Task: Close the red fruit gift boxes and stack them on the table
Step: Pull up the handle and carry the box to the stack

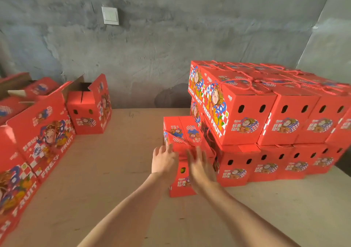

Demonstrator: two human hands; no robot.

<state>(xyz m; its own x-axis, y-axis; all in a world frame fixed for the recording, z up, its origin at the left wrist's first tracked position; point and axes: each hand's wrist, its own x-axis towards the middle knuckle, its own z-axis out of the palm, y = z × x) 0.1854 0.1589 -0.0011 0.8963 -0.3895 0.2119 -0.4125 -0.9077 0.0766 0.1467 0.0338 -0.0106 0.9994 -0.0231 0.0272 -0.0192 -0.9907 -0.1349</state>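
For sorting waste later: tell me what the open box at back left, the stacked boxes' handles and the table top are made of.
Open box: likely cardboard, smooth red print outside, plain brown inside its raised flap.
Handles: twisted red cord, by the spiral strands.
Table top: probably bare plywood or board, matt pale brown, faintly marked.

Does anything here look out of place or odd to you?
Nothing looks damaged or spilled. One open gift box at the back left stands with its flaps up, unlike the closed gift boxes stacked on the right. The single gift box under the left hand and right hand sits beside the stack's bottom row.
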